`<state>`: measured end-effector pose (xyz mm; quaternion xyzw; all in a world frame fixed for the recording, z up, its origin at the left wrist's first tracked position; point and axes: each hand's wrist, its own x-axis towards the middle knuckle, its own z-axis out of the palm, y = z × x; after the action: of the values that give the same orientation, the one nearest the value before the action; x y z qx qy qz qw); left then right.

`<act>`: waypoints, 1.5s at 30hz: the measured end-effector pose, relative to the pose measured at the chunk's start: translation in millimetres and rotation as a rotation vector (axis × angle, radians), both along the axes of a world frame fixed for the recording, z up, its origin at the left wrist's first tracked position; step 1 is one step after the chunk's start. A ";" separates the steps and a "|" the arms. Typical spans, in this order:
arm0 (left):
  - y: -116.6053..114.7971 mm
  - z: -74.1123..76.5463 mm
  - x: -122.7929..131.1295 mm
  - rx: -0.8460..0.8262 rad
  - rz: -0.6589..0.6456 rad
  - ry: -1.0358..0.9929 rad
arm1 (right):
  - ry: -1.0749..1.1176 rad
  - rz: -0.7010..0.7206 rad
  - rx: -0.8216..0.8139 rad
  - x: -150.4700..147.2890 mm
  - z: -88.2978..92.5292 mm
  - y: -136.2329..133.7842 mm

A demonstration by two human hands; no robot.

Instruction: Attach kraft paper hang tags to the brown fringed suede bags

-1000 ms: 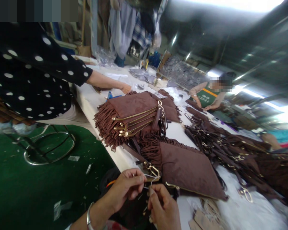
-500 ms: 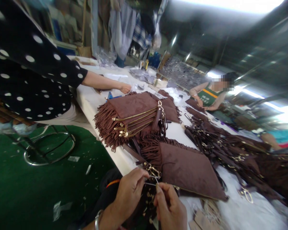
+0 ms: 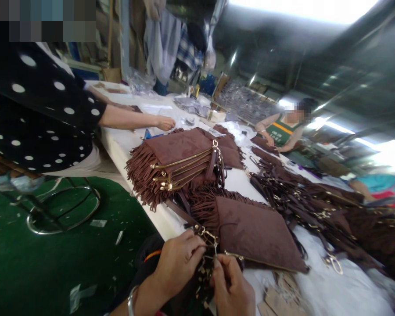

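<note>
Bag (image 3: 260, 232), brown and fringed, lies flat on the white table (image 3: 166, 221) just beyond the person's hands, its long axis running left to right and dipping toward the right end. A gold-coloured zip (image 3: 233, 255) marks the edge facing the person, while the fringe (image 3: 197, 204), cut in narrow soft strips, spreads off the far and left sides. The four-cornered panel looks like suede, matte and faintly blotched. Beside its near left corner, a shiny looped metal clasp (image 3: 210, 237) ends a smooth brown strap (image 3: 182, 214). The left hand (image 3: 179, 261) pinches thin white string (image 3: 215, 251) by the clasp, thumb against fingers; the right hand (image 3: 233, 285) has it nipped between thumb and fingertip. From where I stand, a stack of similar bags (image 3: 181, 149) sits near, fringes drooping over the table's edge, and stiff tan cardboard tags (image 3: 273, 303) lie on the person's side.
</note>
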<state>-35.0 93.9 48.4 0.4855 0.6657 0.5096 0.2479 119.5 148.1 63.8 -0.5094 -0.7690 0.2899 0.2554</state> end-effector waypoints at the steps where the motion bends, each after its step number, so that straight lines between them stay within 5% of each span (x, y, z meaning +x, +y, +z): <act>1: 1.3 2.6 -1.6 0.026 0.006 -0.088 | -0.003 0.010 0.005 0.7 -2.0 0.2; 7: 12.9 3.0 2.5 0.014 -0.090 -1.156 | -0.038 0.025 0.038 0.1 -6.6 1.5; 9: 14.0 -2.2 9.3 -0.024 -0.064 -1.340 | -0.047 0.025 0.062 -0.8 -6.4 1.4; 12: 10.1 -8.8 17.6 -0.023 0.055 -1.092 | 0.038 0.069 -0.054 -1.6 -6.3 -0.4; 15: 4.7 -10.5 20.2 0.037 0.056 -0.753 | 0.186 0.115 -0.424 -2.4 -4.8 -2.7; 18: 2.5 -7.5 19.5 0.048 -0.038 -0.823 | 0.273 0.119 -0.622 -3.6 -0.6 -3.2; 26: -10.8 3.9 16.5 0.014 -0.198 -1.280 | 0.262 0.108 -0.519 -4.4 4.8 -3.2; 31: -11.0 2.1 19.7 0.025 -0.074 -1.208 | 0.278 0.148 -0.578 -4.4 0.3 -4.4; 37: -12.1 -3.0 17.8 0.118 -0.216 -1.090 | 0.242 0.089 -0.513 -5.6 3.1 -5.5; 45: -6.2 0.8 14.0 0.232 -0.235 -0.668 | 0.058 0.131 -0.064 0.4 6.3 -0.4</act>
<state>-21.0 87.7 49.2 0.3905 0.4254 0.6801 0.4517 119.9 147.7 70.1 -0.4575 -0.7832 0.3450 0.2414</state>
